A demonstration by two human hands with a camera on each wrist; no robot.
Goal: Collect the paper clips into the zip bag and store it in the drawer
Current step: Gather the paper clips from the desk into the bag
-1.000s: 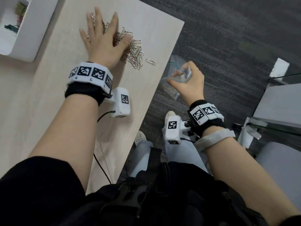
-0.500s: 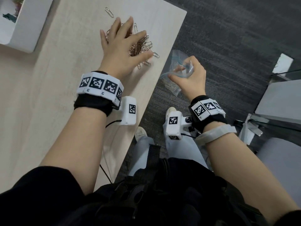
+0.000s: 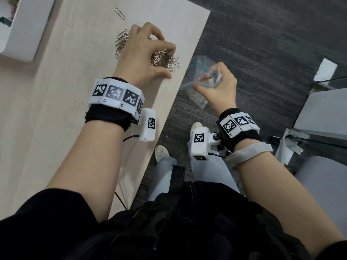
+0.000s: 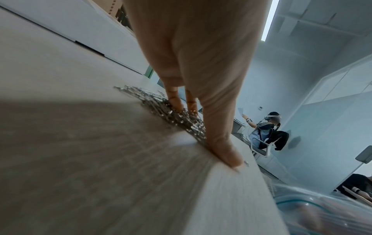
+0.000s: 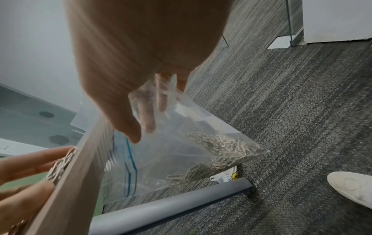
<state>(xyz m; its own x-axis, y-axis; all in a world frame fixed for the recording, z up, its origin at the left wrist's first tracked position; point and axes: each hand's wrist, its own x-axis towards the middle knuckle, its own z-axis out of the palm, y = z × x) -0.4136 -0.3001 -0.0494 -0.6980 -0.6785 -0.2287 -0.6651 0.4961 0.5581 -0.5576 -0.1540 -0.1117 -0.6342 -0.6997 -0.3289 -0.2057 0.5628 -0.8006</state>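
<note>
A heap of silver paper clips [image 3: 165,57] lies near the right edge of the light wooden table [image 3: 56,91]. My left hand [image 3: 148,51] sits clawed over the heap, fingers curled down into the paper clips [image 4: 177,117], thumb at the table's edge. Just off that edge my right hand [image 3: 216,81] pinches the mouth of a clear zip bag [image 3: 199,72] with a blue seal. The zip bag [image 5: 181,151] hangs below table height, mouth open, with several paper clips [image 5: 221,147] in its bottom. One stray clip [image 3: 119,13] lies farther back.
A white drawer unit [image 3: 22,34] stands at the table's back left. Dark grey carpet [image 3: 262,44] lies beyond the table edge, with my white shoes [image 3: 161,151] below. Grey furniture [image 3: 323,113] stands to the right. Another person [image 4: 265,130] sits far off.
My left hand has dragged the clip heap toward the table's right edge and its fingers have curled from flat to clawed. One clip stayed behind. The right hand keeps holding the bag.
</note>
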